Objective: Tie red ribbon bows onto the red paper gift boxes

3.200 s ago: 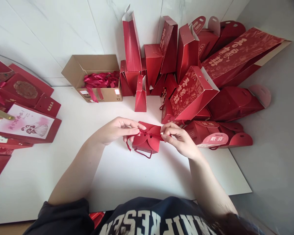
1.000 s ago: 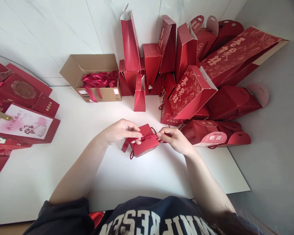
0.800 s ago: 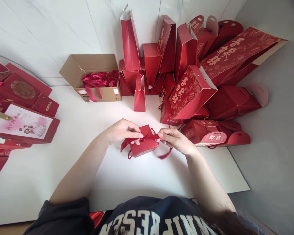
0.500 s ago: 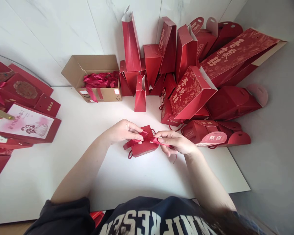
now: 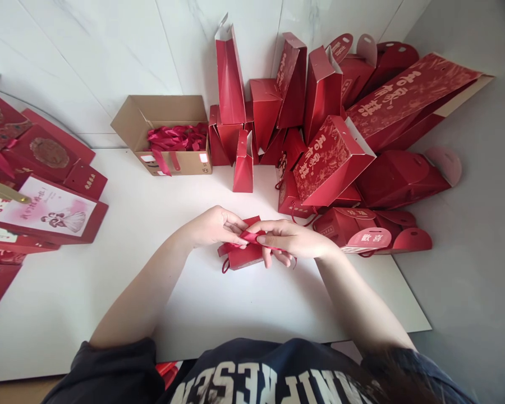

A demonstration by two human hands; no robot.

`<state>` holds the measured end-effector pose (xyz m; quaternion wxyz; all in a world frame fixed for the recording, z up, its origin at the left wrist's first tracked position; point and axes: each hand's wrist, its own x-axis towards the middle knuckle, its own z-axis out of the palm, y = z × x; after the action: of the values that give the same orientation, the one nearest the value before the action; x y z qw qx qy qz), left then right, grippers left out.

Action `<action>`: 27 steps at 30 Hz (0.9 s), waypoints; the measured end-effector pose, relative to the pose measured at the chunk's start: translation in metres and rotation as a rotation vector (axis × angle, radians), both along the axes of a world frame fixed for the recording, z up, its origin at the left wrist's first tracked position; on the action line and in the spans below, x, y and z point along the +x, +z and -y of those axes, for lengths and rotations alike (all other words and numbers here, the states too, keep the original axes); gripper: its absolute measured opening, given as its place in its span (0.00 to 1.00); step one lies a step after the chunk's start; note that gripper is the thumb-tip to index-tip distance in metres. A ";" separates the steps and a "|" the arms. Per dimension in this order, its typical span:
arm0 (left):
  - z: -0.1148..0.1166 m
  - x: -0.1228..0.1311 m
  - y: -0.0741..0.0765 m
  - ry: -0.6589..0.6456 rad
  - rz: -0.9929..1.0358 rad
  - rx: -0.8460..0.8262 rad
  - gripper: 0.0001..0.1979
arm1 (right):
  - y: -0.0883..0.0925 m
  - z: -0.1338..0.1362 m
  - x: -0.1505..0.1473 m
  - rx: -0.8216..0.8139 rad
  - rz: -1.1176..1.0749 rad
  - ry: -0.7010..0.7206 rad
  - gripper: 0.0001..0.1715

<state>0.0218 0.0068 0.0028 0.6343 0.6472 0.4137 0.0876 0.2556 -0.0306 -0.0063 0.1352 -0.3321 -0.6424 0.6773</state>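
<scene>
A small red gift bag (image 5: pixel 244 260) lies on the white tabletop, with a dark red cord handle (image 5: pixel 225 266) showing at its left. Over its top runs a red satin ribbon (image 5: pixel 251 237), bunched at the middle. My left hand (image 5: pixel 219 227) pinches the ribbon from the left between thumb and fingers. From the right, my right hand (image 5: pixel 292 238) closes on the ribbon too, its fingertips almost meeting the left ones. The lower fingers of that hand hang loosely at the bag's right side. Part of the bag and the knot area are hidden behind the fingers.
An open cardboard box (image 5: pixel 180 164) full of red ribbons stands by the wall. Several red paper bags (image 5: pixel 332 163) are stacked at the back right. On the left are more red boxes (image 5: pixel 46 151) and a card with a couple (image 5: pixel 53 210). White table (image 5: pixel 122 292) extends toward me.
My right hand has moved left, bringing its fingertips close to my left hand over the ribbon. My left hand stays nearly in place. The view has shifted slightly.
</scene>
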 end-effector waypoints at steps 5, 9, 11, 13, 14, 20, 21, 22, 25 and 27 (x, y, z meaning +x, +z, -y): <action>0.001 -0.001 0.002 -0.003 -0.069 0.023 0.14 | -0.002 0.000 -0.004 -0.010 -0.010 -0.016 0.21; 0.002 -0.001 0.004 0.003 -0.067 0.008 0.13 | 0.001 0.001 -0.004 0.056 0.081 -0.019 0.23; 0.001 -0.001 0.004 -0.007 -0.050 0.005 0.13 | 0.004 0.002 -0.005 0.103 0.147 -0.010 0.25; 0.001 0.000 0.003 -0.009 -0.049 0.025 0.12 | 0.009 0.002 -0.006 0.161 0.191 0.014 0.26; 0.001 0.000 0.002 -0.001 -0.060 0.045 0.12 | 0.011 0.003 -0.007 0.207 0.202 0.026 0.25; 0.002 0.001 -0.002 0.042 -0.096 0.109 0.10 | 0.015 0.009 -0.012 0.331 0.175 -0.031 0.18; 0.002 0.001 -0.002 0.045 -0.095 0.108 0.10 | 0.014 0.011 -0.013 0.308 0.159 -0.070 0.17; 0.002 0.001 -0.002 0.050 -0.096 0.107 0.09 | 0.012 0.013 -0.012 0.286 0.142 -0.113 0.16; 0.003 0.002 0.002 0.070 -0.098 0.080 0.10 | 0.008 0.017 -0.008 0.252 0.124 -0.206 0.11; 0.003 0.003 0.004 0.088 -0.092 0.034 0.11 | 0.006 0.018 -0.004 0.269 0.153 -0.211 0.09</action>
<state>0.0246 0.0034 0.0070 0.5989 0.6426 0.4688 0.0928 0.2514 -0.0488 -0.0008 0.1996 -0.4272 -0.6970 0.5403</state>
